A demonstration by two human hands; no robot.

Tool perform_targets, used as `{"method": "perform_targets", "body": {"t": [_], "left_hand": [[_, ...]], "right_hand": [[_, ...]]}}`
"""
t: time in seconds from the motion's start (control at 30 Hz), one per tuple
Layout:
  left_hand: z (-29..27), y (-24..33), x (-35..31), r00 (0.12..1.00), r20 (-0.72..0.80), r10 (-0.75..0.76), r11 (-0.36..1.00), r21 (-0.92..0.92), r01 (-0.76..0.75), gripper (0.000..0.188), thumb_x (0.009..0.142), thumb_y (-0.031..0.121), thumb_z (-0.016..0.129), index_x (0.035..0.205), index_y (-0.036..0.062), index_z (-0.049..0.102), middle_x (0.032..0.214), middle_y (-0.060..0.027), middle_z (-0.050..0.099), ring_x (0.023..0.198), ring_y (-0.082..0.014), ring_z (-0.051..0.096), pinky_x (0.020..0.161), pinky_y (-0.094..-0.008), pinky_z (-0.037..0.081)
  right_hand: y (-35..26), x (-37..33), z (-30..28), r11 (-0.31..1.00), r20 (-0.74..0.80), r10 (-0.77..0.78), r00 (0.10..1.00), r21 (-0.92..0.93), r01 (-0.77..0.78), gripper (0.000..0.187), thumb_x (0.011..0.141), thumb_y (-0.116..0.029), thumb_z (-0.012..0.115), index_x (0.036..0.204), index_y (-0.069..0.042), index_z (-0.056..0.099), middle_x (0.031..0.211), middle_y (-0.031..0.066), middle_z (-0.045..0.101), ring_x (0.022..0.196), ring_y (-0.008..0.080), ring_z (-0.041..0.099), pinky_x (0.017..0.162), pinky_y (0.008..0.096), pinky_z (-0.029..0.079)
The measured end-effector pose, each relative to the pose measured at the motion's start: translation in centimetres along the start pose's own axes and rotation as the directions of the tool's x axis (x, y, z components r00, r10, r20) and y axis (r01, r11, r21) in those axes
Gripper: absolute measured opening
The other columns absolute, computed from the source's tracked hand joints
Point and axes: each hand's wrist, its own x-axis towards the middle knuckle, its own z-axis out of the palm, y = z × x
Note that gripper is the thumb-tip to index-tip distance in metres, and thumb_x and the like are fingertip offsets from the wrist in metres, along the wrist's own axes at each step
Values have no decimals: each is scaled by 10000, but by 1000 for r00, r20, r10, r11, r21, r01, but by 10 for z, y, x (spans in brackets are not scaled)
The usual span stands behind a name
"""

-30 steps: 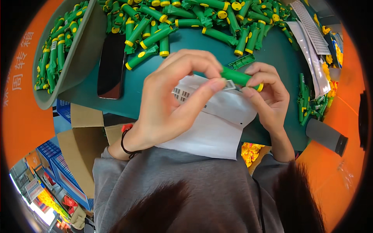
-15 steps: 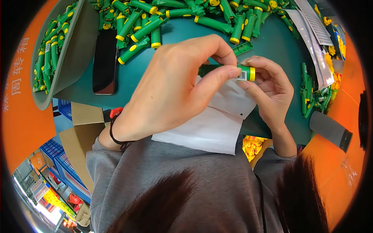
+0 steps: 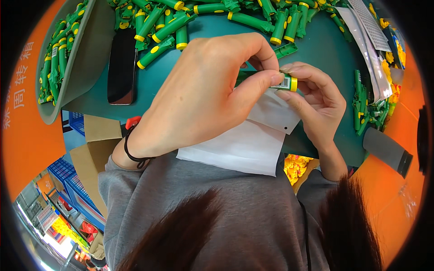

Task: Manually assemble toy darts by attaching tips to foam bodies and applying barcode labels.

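Observation:
Both my hands hold one green tube with a yellow end cap [image 3: 289, 83] over the teal table [image 3: 316, 49]. My left hand [image 3: 203, 90] covers most of the tube, its thumb pressing a small printed label onto it near the cap. My right hand [image 3: 316, 101] pinches the capped end from the right. Under the hands lies a white backing sheet [image 3: 244, 144], reaching to the table's near edge.
Several green and yellow tubes [image 3: 172, 25] are heaped at the back of the table. A black phone [image 3: 121, 65] lies at the left beside a grey tray [image 3: 86, 58] of more tubes. Label sheets [image 3: 368, 31] lie at the right. Cardboard boxes [image 3: 92, 149] stand below left.
Both hands have drawn closer to the camera with the tube. My left thumb has moved onto the label by the yellow cap, and the tube's green body is now mostly covered.

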Motion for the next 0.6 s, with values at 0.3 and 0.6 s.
{"method": "perform_targets", "body": {"t": [0.3,0.6], "left_hand": [[-1,3,0,1000,4,-23,999,34,23,89,865,28,688,906,-33,638,847,-53,673,827,-130,627,802,-267,493],[8,-11,1,999,-30,10,998,-67,-12,129,875,88,715,901,-19,646,819,-38,668,768,-104,614,731,-245,489]], "right_hand": [[0,0,0,1000,21,-18,1000,-25,18,412,770,176,697,1153,77,582,1197,202,608,1151,268,597,1013,388,498],[0,-1,-2,1000,19,-18,1000,-19,19,396,776,170,698,1144,78,586,1192,199,609,1137,274,605,997,382,506]]}}
